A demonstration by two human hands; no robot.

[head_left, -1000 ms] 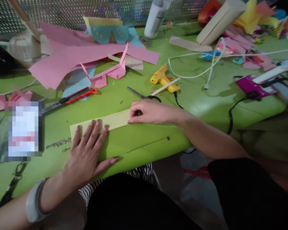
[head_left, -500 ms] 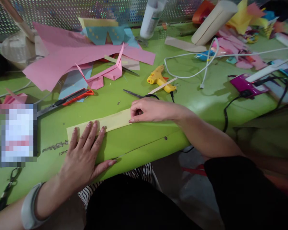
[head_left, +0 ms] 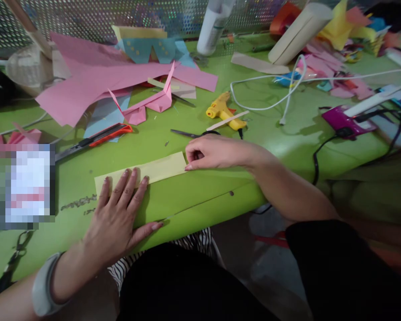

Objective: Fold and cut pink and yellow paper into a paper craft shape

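Note:
A folded pale yellow paper strip (head_left: 163,166) lies slightly slanted on the green tabletop. My left hand (head_left: 120,209) rests flat across the strip's left part, fingers spread and thumb out toward the table's front edge. At the strip's right end is my right hand (head_left: 210,152), its fingers curled in and thumb against the forefinger. Those fingertips touch or nearly touch the strip's lower right corner; nothing shows inside the curl. Just behind this hand are dark-handled scissors (head_left: 187,133), their handles partly hidden by it.
A yellow glue gun (head_left: 223,110) lies behind the scissors. An orange box cutter (head_left: 110,133) and a metal ruler (head_left: 68,151) lie left of them. Pink paper (head_left: 96,71), a white cable (head_left: 254,108), a purple power strip (head_left: 345,120) and a blurred-out screen (head_left: 28,185) surround the work area.
My right hand has slid slightly rightward, uncovering the strip's right end. My left hand stays on the paper. The whole view has shifted a little.

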